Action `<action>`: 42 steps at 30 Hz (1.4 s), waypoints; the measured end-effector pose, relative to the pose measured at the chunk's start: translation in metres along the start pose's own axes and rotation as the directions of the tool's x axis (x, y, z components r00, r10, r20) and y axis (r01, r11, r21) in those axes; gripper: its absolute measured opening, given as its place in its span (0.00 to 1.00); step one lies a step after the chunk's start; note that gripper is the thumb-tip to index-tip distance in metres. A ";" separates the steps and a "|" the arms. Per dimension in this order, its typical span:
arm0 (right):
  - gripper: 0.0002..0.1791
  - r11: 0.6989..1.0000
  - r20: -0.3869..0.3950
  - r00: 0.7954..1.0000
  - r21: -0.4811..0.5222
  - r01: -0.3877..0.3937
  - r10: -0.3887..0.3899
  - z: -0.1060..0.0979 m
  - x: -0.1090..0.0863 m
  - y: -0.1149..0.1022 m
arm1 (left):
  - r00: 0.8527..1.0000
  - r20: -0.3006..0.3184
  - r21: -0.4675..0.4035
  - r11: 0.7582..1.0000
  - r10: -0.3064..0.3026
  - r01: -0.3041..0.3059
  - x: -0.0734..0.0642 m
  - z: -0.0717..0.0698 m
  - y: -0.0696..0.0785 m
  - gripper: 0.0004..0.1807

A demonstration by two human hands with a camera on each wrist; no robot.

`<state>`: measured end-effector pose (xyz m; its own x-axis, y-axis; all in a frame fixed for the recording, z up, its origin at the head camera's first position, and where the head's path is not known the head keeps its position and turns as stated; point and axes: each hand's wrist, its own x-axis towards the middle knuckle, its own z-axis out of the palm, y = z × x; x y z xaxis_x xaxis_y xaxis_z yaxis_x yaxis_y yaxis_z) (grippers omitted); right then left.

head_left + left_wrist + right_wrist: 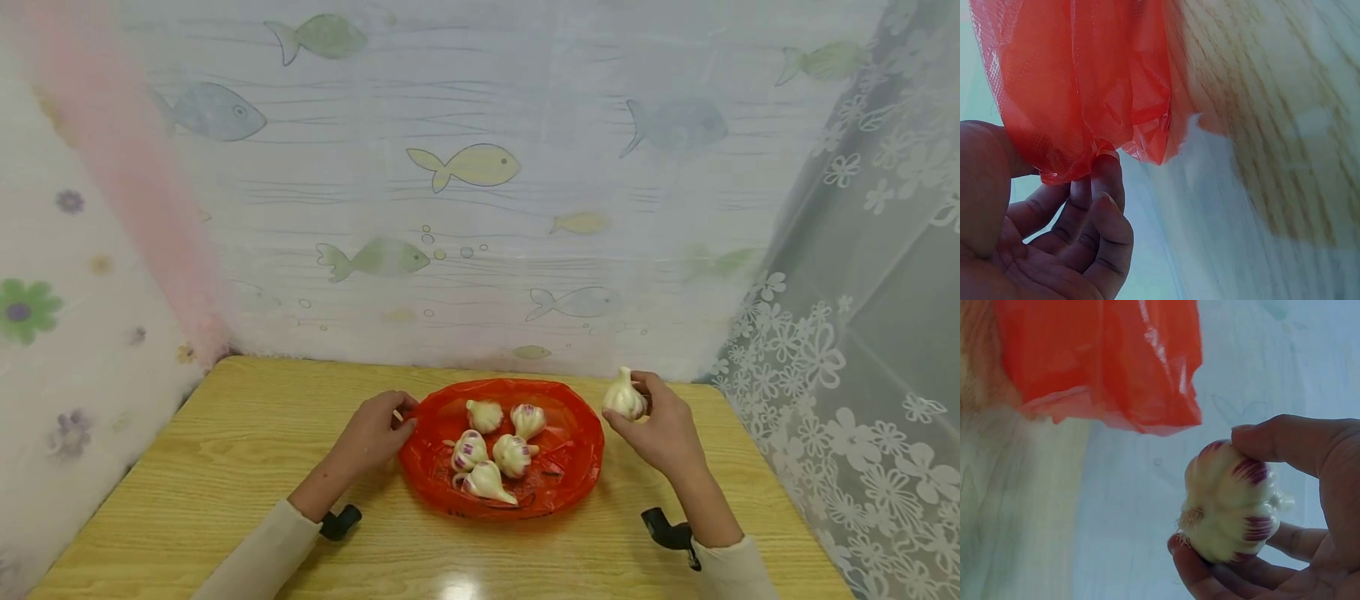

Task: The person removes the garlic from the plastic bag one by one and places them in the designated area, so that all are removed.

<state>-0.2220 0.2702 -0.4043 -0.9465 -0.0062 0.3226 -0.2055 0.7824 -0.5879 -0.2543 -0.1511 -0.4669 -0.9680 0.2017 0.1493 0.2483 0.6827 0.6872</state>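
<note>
A red plastic bag [577, 450] stands on the table with its mouth spread wide, and several garlic bulbs [513, 455] lie inside it. At its left side, my left hand [372, 432] pinches the rim; in the left wrist view the thumb and fingers [1107, 181] grip the gathered red plastic. Just beyond the bag's right side, my right hand [663, 425] holds one garlic bulb [624, 398], stem up. The right wrist view shows this bulb [1229, 500], white with purple streaks and a root tuft, between thumb and fingers, apart from the bag.
The bag rests on a wooden table [247, 433] with a light grain. Behind it hangs a pale curtain [480, 275] printed with fish, and a lace curtain [847, 400] with white flowers hangs at the right. Black wrist mounts [666, 529] sit below both hands.
</note>
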 end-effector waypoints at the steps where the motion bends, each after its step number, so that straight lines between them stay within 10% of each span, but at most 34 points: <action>1: 0.35 1.000 0.001 1.000 -0.006 -0.007 0.008 0.001 0.001 0.002 | 1.000 0.000 -0.002 1.000 -0.005 0.005 0.000 0.000 0.000 0.10; 42: 0.32 0.989 0.092 0.986 -0.064 -0.135 0.140 0.037 0.006 0.062 | 1.000 -0.005 -0.002 1.000 0.018 -0.018 0.000 -0.001 0.000 0.09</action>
<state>-0.2501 0.2956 -0.4662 -0.9848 0.0466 0.1672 -0.0595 0.8144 -0.5772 -0.2546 -0.1517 -0.4658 -0.9636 0.2105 0.1646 0.2652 0.6779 0.6857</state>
